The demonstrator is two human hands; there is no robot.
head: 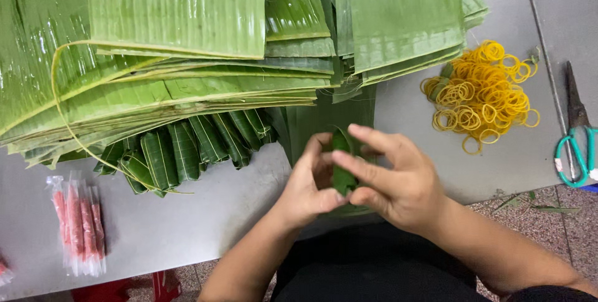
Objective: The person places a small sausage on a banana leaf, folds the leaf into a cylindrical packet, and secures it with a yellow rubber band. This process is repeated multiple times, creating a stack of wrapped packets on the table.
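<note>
Hands: both are on one small green leaf parcel [342, 174], left hand [309, 186] pinching it from below, right hand [393, 180] wrapped over the top with fingers spread
Parcel: sits between the two palms, right at the table edge [187, 227], mostly covered so I can't see how far it's folded
Just beyond the hands: a row of finished wrapped rolls [187, 149] under a big stack of banana leaves [174, 40]
Right of the hands: pile of yellow rubber bands [483, 90], then teal scissors [576, 146]
Left of the hands: clear packs of pink sausage sticks [78, 227]
Risk: my guess, loosen that pinch and the leaf springs open, or it splits along the grain if squeezed hard
</note>
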